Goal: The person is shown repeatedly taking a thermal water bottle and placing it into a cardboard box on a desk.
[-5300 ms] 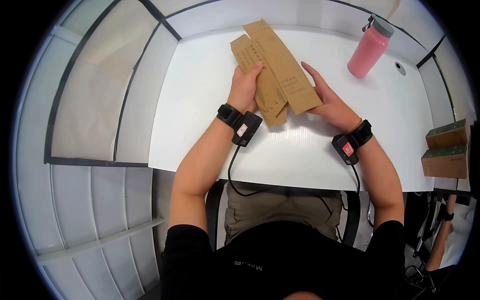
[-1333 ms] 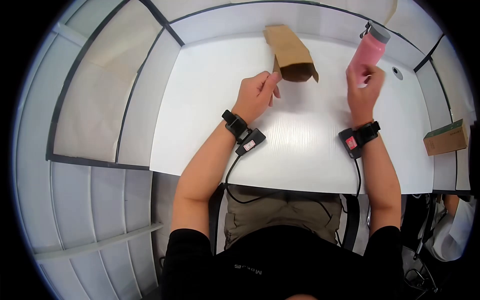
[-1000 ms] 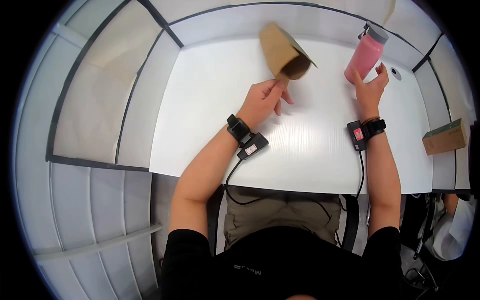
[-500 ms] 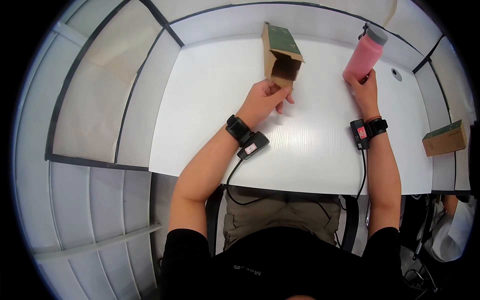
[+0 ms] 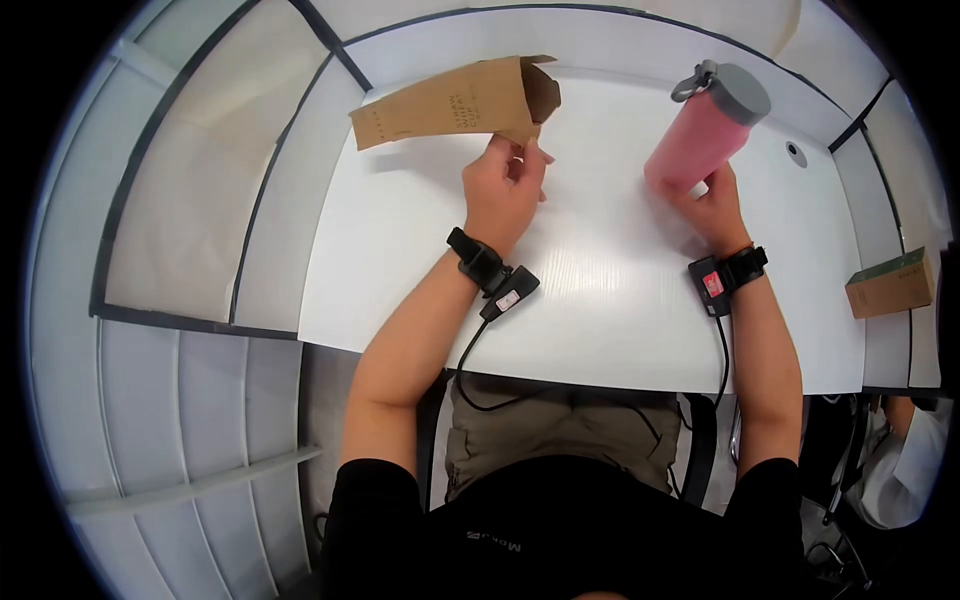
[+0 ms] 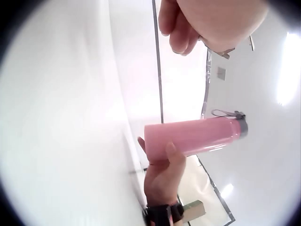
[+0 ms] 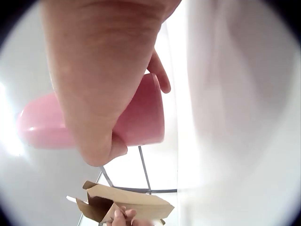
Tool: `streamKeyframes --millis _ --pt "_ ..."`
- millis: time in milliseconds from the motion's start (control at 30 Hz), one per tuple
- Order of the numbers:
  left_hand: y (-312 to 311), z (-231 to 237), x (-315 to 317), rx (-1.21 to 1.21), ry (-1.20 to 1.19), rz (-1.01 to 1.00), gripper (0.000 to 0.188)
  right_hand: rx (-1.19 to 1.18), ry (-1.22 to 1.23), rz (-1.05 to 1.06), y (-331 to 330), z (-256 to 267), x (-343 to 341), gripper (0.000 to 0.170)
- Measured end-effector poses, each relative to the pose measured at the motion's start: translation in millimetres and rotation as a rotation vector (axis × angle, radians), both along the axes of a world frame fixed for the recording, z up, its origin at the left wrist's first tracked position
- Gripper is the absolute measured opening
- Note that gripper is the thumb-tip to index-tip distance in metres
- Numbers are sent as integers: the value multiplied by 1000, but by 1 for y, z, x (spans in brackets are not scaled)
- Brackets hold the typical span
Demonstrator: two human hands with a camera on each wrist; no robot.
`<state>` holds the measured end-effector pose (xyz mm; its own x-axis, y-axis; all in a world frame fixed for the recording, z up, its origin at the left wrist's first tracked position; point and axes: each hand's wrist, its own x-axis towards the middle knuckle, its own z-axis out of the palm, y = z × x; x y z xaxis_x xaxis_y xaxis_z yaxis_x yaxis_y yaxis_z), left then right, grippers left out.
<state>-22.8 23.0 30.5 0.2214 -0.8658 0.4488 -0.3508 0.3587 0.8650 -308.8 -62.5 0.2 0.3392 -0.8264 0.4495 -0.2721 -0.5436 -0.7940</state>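
Observation:
My left hand [image 5: 503, 196] pinches the lower flap of a brown cardboard box [image 5: 440, 103], which lies on its side with its end flaps apart and its opening toward the right. My right hand [image 5: 716, 212] grips the lower part of a pink bottle [image 5: 695, 142] with a grey lid, tilted with the lid to the upper right. The left wrist view shows the right hand [image 6: 164, 181] around the base of the bottle [image 6: 193, 136]. In the right wrist view the bottle [image 7: 143, 110] is partly behind that hand, and the box [image 7: 134, 196] shows its dark inside.
A white desk [image 5: 600, 300] lies under both hands, with low partition walls at the back and sides. Another box [image 5: 890, 283], green and brown, is at the right edge. A round cable hole [image 5: 796, 154] sits at the back right. Cables run from both wrist cameras.
The box has turned in my left hand, so its opening now faces right instead of toward me. My right hand, once off the bottle, now grips it, and the bottle has moved left and nearer.

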Motion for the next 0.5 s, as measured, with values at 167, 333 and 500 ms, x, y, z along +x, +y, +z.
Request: streamKeyframes --millis 167,333,500 --pt "-8 -5 7 -28 -21 92 18 -97 75 102 22 18 19 59" --pt "-9 -6 7 -66 -104 157 16 -116 285 179 39 35 34 55" --pt "-13 -16 15 -21 -145 168 15 -161 310 179 42 36 36 54"
